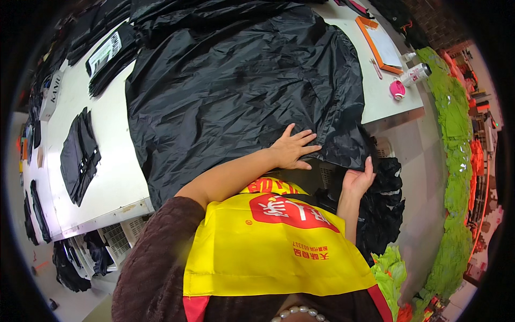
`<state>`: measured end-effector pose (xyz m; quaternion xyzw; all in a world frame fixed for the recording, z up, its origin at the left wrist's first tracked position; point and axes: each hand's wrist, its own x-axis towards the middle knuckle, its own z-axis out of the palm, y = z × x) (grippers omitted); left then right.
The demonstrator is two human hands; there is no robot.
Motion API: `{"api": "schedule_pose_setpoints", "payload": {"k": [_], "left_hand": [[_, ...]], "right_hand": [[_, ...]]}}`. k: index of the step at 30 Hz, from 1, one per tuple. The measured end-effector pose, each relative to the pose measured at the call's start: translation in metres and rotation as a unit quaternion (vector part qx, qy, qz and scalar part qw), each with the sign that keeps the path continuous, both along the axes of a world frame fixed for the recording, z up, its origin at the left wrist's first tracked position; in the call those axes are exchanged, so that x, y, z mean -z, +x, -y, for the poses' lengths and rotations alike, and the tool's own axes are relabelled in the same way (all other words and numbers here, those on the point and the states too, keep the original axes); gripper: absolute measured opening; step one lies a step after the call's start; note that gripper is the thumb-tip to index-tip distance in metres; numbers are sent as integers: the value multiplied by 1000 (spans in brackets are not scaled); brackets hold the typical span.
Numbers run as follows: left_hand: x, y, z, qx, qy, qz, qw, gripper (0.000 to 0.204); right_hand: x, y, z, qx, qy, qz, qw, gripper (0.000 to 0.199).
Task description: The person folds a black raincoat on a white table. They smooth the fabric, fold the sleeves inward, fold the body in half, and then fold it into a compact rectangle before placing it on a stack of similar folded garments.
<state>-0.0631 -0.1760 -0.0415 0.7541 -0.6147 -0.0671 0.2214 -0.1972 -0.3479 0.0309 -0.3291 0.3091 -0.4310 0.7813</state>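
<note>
A large piece of thin, shiny black cloth (236, 86) lies creased across the white table and hangs toward me over its near edge. My left hand (294, 149) rests flat on the cloth near that edge, fingers spread, palm down. To its right, my right hand (358, 181) pinches the cloth's lower right corner, the thumb showing at the edge and the other fingers partly underneath. Whether the cloth is a finished garment I cannot tell.
Folded black garments (80, 155) lie on the white table (115, 182) at left. At far right are an orange clipboard (378, 45), a silvery can (416, 75) and a pink round object (397, 90). Black clothes (381, 214) pile below right; bright green cloth (456, 145) lies beyond.
</note>
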Motion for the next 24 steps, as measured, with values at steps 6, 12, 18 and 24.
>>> {"api": "schedule_pose_setpoints", "payload": {"k": [6, 12, 18, 24], "left_hand": [[-3, 3, -10, 14, 6, -34, 999, 62], [-14, -1, -97, -56, -33, -118, 991, 45], [-41, -49, -292, -520, 144, 32, 842, 73], [-12, -4, -360, -577, 149, 84, 798, 82]], "right_hand": [[-27, 40, -87, -263, -774, -247, 520, 24], [27, 69, -41, -295, -779, -277, 480, 49], [40, 62, -27, -361, -705, -292, 536, 73], [55, 84, -57, -347, -731, -166, 564, 70]]}}
